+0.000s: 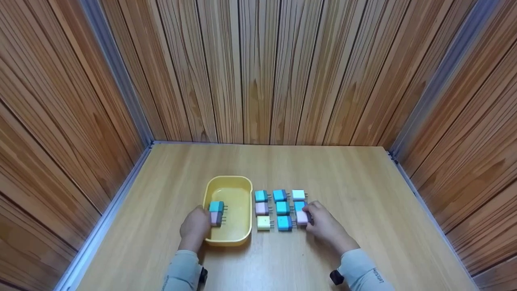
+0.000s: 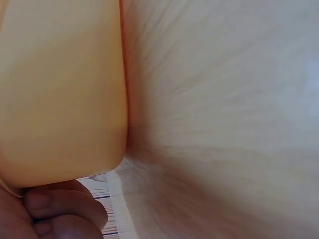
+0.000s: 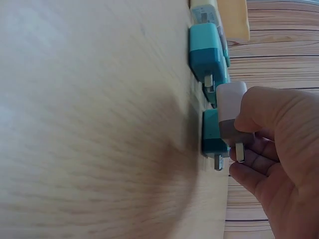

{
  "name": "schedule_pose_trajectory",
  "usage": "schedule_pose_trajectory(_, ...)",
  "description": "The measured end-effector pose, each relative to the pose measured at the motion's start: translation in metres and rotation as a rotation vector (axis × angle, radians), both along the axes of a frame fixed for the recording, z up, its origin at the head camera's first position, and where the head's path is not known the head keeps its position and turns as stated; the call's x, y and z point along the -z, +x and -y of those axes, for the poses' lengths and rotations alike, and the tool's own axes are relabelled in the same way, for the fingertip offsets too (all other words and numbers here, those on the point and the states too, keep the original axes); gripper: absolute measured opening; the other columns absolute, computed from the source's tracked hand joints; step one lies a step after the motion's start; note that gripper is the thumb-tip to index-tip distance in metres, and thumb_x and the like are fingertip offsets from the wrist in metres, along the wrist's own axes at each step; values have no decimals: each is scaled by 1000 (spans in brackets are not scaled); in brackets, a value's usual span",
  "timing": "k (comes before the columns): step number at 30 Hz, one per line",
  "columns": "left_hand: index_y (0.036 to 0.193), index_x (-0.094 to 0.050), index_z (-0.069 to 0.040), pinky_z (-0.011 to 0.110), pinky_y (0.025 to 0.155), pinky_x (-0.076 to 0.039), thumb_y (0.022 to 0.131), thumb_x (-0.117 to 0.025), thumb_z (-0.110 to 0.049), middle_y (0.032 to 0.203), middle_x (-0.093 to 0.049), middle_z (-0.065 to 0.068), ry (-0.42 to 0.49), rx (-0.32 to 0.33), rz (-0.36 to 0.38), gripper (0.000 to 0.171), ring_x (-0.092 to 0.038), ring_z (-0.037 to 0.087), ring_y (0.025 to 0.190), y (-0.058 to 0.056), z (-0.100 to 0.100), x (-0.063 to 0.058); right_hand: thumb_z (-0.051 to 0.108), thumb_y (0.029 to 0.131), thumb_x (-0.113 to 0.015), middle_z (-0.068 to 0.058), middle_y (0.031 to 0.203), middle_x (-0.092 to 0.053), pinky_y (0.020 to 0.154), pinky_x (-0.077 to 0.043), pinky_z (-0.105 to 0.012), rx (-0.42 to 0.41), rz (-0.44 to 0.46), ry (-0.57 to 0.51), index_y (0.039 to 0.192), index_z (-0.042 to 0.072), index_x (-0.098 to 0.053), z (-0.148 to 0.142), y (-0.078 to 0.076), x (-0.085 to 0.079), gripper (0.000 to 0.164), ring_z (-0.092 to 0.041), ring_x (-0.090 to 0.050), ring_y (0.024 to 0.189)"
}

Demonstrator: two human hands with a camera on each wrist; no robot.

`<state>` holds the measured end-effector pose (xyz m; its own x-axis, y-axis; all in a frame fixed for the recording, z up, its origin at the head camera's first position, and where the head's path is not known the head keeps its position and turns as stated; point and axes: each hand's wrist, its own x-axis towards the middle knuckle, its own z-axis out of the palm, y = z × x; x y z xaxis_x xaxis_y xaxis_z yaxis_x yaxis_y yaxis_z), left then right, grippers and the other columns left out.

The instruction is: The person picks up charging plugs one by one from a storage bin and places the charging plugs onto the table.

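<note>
At the left rim of a yellow plastic tray (image 1: 231,238), my left hand (image 1: 196,226) grips the tray's side. In the left wrist view its curled fingers (image 2: 70,206) lie against the outer wall. Two plug chargers lie inside, a teal charger (image 1: 216,206) and a lavender charger (image 1: 215,218), prongs pointing right. My right hand (image 1: 325,226) pinches another lavender charger (image 3: 232,104) between thumb and fingers, its metal prong showing. Just beyond that one sits a blue charger (image 1: 299,205), partly hidden by the hand in the head view.
Right of the tray, several chargers stand in rows on the wooden table (image 1: 266,266), among them a white charger (image 1: 298,195), a pale yellow charger (image 1: 263,223) and a blue charger (image 1: 284,223). Wood-patterned walls (image 1: 258,72) enclose the back and sides.
</note>
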<state>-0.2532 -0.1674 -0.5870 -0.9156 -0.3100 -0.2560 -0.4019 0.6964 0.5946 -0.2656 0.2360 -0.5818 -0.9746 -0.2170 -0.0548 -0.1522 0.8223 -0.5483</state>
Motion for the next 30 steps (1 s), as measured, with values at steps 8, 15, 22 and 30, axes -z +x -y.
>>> schedule_pose_trajectory(8,121,-59,-3,36,70,-46,109,-35,-28,95,-62,9,54,-14,14,37,-58,25,82,2,-1,1,11,93,-73,3,130,-53,110,-45,-47,1,11,-7,136,15,-60,-6,4,7,46,-17,-54,122)
schedule_pose_trajectory(15,122,-58,-4,36,70,-46,107,-34,-27,96,-61,9,99,-35,25,36,-58,25,83,2,-1,1,13,94,-73,2,133,-54,110,-45,-48,-5,26,-9,138,17,-60,-6,5,8,46,-17,-55,123)
schedule_pose_trajectory(22,117,-60,-4,36,67,-45,105,-36,-24,92,-60,9,54,-22,8,34,-57,25,80,0,-2,3,12,94,-72,-1,139,-54,111,-43,-48,-19,9,-3,138,14,-60,-7,5,8,45,-20,-54,130)
schedule_pose_trajectory(30,113,-61,-3,37,67,-45,104,-38,-23,89,-60,9,-7,-2,-24,32,-55,24,77,0,0,2,12,95,-70,-5,146,-51,114,-39,-52,-11,40,8,139,15,-60,-5,5,12,45,-27,-47,141)
